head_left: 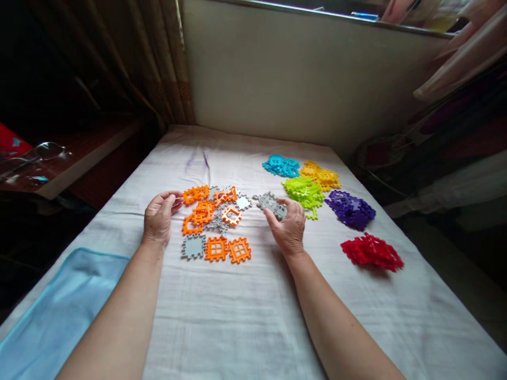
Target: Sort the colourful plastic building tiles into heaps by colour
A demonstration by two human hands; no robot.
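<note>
My right hand (pixel 290 227) has its thumb and fingers around a small stack of grey interlocking tiles (pixel 271 205), low over the sheet. My left hand (pixel 157 217) is closed in a pinch at the left edge of a mixed pile; what its fingertips hold, if anything, I cannot make out. Orange interlocking tiles (pixel 203 211) and grey ones lie heaped between the hands, some overlapping. In front of the heap, a solid grey tile (pixel 194 246) lies in a row with two orange window tiles (pixel 216 248).
Sorted heaps lie to the right: blue (pixel 281 165), yellow (pixel 321 176), lime green (pixel 304 192), purple (pixel 350 210) and red (pixel 373 252) tiles. A light blue cloth (pixel 75 311) covers the front left of the white sheet (pixel 222 327). A wall (pixel 285 74) stands behind.
</note>
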